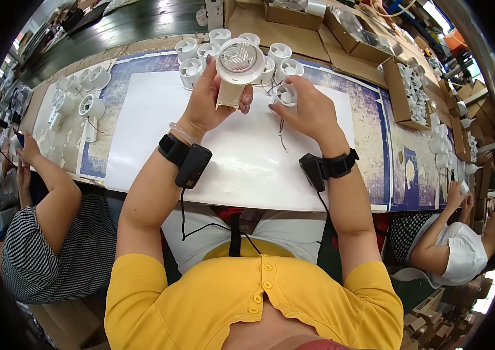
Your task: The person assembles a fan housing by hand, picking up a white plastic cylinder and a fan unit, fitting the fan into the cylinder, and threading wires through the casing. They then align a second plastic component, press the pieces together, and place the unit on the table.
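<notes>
My left hand (pixel 202 104) is closed around the short handle of a white plastic fan housing (pixel 240 62). Its round, slatted grille is raised above the table. At the right, my right hand (pixel 316 112) grips a white fan unit (pixel 285 95), a short cylinder with blades inside. Thin wires (pixel 283 137) hang from beneath it over the white sheet (pixel 160 128). Just beyond both hands stand several similar white fan units (pixel 191 71) in a cluster, some partly hidden by the housing and my fingers.
More fan units (pixel 91 107) lie on the table's left side, near a person (pixel 55 233). An open cardboard box (pixel 408 99) of small white parts stands at the right. Other cartons (pixel 346 32) line the back. Another person (pixel 448 245) works far right.
</notes>
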{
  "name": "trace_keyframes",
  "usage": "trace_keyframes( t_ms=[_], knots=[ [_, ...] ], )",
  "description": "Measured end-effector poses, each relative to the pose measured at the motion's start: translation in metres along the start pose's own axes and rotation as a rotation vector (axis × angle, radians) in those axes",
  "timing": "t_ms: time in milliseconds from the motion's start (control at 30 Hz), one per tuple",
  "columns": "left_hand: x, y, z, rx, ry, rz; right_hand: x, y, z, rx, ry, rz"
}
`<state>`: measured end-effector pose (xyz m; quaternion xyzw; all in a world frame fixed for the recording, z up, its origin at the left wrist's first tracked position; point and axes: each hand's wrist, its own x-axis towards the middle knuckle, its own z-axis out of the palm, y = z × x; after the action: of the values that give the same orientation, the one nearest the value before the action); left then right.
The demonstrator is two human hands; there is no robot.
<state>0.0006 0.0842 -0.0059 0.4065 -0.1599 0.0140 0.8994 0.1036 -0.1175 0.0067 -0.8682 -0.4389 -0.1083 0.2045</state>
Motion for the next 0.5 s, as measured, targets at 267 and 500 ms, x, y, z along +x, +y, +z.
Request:
trace_keyframes(
  t_ms=[267, 500],
  knots=[
    [-0.002, -0.002, -0.005, 0.053, 0.125, -0.015, 0.011, 0.027, -0.013, 1.009, 0.203, 0.314],
    [-0.002, -0.007, -0.002, 0.122, 0.341, 0.111, 0.013, 0.023, -0.013, 1.188, 0.433, 0.206]
  ],
)
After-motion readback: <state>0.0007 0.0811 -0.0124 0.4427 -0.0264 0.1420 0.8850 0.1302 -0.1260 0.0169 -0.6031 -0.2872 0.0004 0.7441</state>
